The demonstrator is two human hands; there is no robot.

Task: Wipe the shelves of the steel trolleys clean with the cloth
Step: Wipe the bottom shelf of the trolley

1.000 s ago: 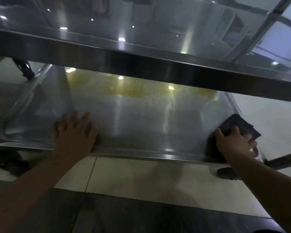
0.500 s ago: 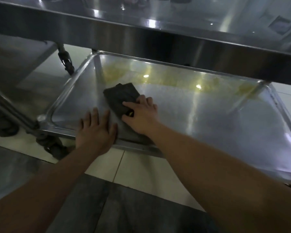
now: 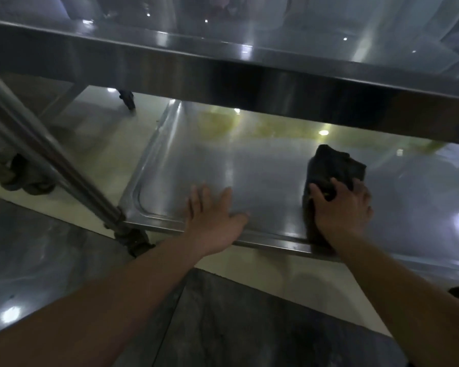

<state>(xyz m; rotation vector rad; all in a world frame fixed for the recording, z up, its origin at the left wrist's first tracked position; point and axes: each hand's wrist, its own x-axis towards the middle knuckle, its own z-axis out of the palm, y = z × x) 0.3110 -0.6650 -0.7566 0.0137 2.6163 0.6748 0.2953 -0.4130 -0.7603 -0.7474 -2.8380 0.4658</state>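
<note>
The steel trolley's lower shelf [image 3: 263, 165] lies below me, with a yellowish reflection along its far part. My left hand [image 3: 212, 215] rests flat on the shelf's near edge, fingers straight. A dark cloth [image 3: 331, 168] lies on the shelf to the right of it. My right hand [image 3: 342, 205] presses on the cloth's near part with fingers curled over it. The trolley's upper shelf [image 3: 249, 67] spans the top of the view and hides the back of the lower shelf.
A steel upright post [image 3: 51, 160] runs diagonally at the left down to the shelf's near left corner. Caster wheels [image 3: 27, 181] sit on the pale tiled floor at left. Dark floor tiles [image 3: 236, 327] lie under my arms.
My right hand has swept the cloth from beside my left hand toward the right along the shelf. My left hand stays flat on the near edge. The view has shifted.
</note>
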